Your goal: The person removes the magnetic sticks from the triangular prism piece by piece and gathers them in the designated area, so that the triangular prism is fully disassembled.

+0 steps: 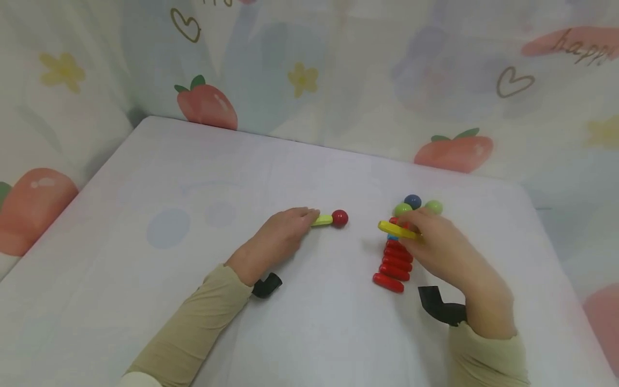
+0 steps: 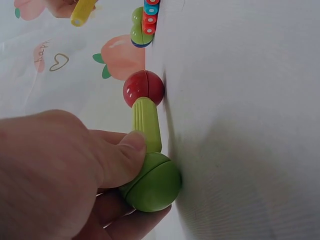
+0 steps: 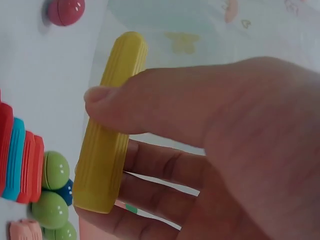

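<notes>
My left hand [image 1: 285,231] grips a yellow-green rod [image 2: 146,122] beside a green ball [image 2: 155,185] at its near end. Its thumb lies where rod and ball meet, with fingers curled beneath the ball. At the rod's far end sits a red ball [image 1: 340,218], low over the table. Thumb and fingers of my right hand [image 1: 437,244] pinch a loose yellow rod [image 3: 107,135] above a row of red rods [image 1: 396,263]. One blue rod [image 3: 13,160] lies among the red ones, partly hidden in the head view.
Past the row rest light green balls [image 1: 434,207] and a dark blue ball [image 1: 413,201]. A pinkish piece [image 3: 25,230] shows at the lower left of the right wrist view. Patterned cloth [image 1: 271,64] hangs behind the white table [image 1: 121,204].
</notes>
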